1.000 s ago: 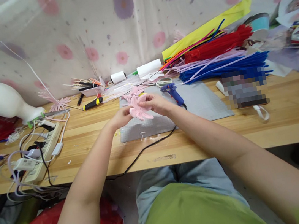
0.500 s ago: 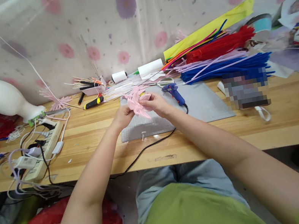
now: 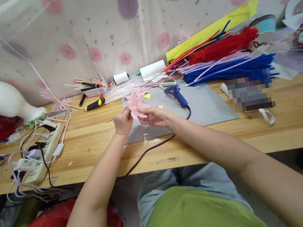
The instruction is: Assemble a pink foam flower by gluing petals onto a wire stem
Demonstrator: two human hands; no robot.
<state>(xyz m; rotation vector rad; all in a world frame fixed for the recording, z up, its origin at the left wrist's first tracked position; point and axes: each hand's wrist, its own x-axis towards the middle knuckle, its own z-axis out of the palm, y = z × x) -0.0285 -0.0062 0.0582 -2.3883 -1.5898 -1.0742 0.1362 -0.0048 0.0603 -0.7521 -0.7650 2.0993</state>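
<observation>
A pink flower [image 3: 138,103] with several fuzzy petals is held up above the grey mat [image 3: 206,107]. My left hand [image 3: 123,121] is closed at its left side, the fingers wrapped and pressed together; what lies inside the fist is hidden. From the right, my right hand [image 3: 155,117] grips the lower petals between thumb and fingers. Behind the flower a small yellow piece [image 3: 147,96] shows, and small cream bits [image 3: 162,106] lie on the mat. A blue glue gun [image 3: 177,95] rests on the mat right of my hands, with scissors [image 3: 167,83] just behind it.
Bundles of blue pipe cleaners [image 3: 228,69] and red pipe cleaners [image 3: 224,46] lie at the back right. A yellow-black utility knife [image 3: 94,104] is at the back left. On the left stand a power strip [image 3: 48,151] with tangled cables and a white lamp-like form [image 3: 4,96]. A black cord [image 3: 144,154] crosses the table front.
My right hand has shifted lower, from the flower's upper right to beneath its petals. The flower has turned and its petals look more spread. The cream bits on the mat have come into view.
</observation>
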